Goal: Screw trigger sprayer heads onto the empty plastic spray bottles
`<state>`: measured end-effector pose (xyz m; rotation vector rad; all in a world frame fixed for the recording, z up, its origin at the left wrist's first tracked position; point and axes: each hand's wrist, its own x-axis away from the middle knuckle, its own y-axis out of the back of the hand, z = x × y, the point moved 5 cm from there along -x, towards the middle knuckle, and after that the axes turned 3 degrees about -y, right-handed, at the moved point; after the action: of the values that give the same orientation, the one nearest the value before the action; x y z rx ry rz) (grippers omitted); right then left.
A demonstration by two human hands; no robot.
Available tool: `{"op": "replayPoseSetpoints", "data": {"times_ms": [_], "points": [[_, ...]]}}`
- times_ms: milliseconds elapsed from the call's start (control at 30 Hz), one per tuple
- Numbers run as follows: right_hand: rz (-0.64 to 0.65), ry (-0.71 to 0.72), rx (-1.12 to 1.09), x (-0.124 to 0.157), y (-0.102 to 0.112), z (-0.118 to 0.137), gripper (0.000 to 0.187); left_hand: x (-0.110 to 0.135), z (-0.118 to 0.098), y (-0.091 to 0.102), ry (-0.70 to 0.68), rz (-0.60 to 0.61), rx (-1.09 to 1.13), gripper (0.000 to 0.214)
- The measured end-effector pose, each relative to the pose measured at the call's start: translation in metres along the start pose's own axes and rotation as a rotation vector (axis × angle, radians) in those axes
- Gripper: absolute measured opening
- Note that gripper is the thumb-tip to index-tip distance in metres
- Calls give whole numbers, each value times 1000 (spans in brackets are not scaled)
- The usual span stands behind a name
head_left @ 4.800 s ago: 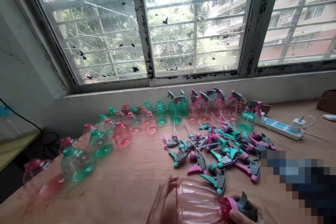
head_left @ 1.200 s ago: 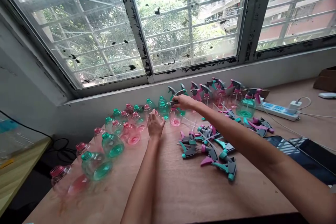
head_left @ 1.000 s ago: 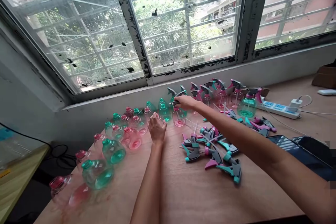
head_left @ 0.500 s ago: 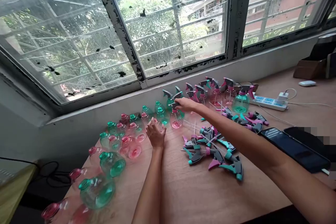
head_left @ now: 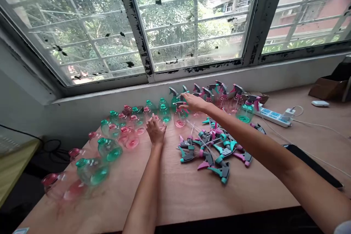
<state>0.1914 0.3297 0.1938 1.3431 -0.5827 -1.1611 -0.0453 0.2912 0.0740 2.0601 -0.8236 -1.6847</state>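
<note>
My left hand (head_left: 155,131) rests upright on the table with its fingers apart, in front of a pink bottle (head_left: 158,120) that it partly hides; whether they touch I cannot tell. My right hand (head_left: 194,102) reaches across, fingers stretched out above the spray bottles. Just below its fingertips stands a clear pink spray bottle (head_left: 180,120) with a grey and pink trigger head (head_left: 179,106). Green and pink spray bottles with heads on crowd behind and right of this hand. A heap of loose trigger sprayers (head_left: 210,146) with thin tubes lies beneath my right forearm.
Open-topped green (head_left: 93,172) and pink bottles (head_left: 61,186) line the table's left side. To the right are a power strip (head_left: 274,116) with a plugged-in cable, a black phone (head_left: 312,164) and a white case (head_left: 320,104). Windows (head_left: 178,25) rise behind the table.
My right hand has come off the pink spray bottle's head, its fingers now stretched out. My left hand stays beside the bottles. The view has shifted.
</note>
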Motion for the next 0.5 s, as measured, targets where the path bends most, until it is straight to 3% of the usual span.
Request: {"op": "replayPoseSetpoints", "data": {"times_ms": [100,233,367,500], "points": [[-69,-14,9,32,13,-22,48,2,-3,2,23,1,-9,42],[-137,-132,23,99,15,-66,34,2,-8,6,57,-7,2,42],[-79,-124,24,160,-8,-91,29,8,-12,9,99,-19,39,42],[-21,-66,44,182,-38,-93,34,23,-14,12,142,-38,80,41]]}}
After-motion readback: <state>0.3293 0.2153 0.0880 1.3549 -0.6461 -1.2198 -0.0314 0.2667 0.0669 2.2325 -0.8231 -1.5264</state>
